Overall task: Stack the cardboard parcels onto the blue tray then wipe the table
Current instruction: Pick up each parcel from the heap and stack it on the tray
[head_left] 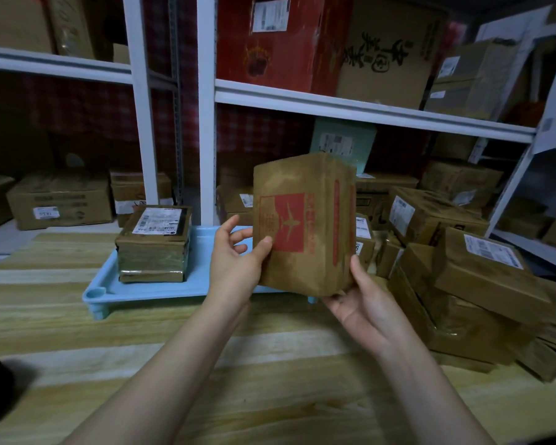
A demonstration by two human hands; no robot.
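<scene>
Head view, held parcel [302, 226]: a brown cardboard parcel held upright in the air, above the near right part of the blue tray and touching neither the tray nor the tabletop.
Held parcel, look: worn, scuffed cardboard; its front face bears a red square print with a pale aeroplane shape, and red lettering runs down the right edge. The print is blurred and cannot be read.
Left hand [235, 261]: grips the parcel's left edge, thumb pressed on the front face beside the red print, fingers curled towards the back.
Right hand [363, 303]: palm up, cupped under the lower right corner, thumb lying against the right side, fingers hidden below the parcel.
Blue tray [199, 284]: pale blue, raised on short feet, standing on the tabletop near its far edge.
Taped parcel [154, 245]: sits on the left part of the tray, wrapped in clear tape, a white shipping label on top.
Parcel pile [463, 277]: many brown parcels with white labels heaped on the right of the tabletop, just beside the right hand.
Tabletop [206, 364]: light wood grain in pale and darker stripes.
Shelves [366, 107]: white metal racks behind the tabletop, loaded with brown, red and pale green boxes.
</scene>
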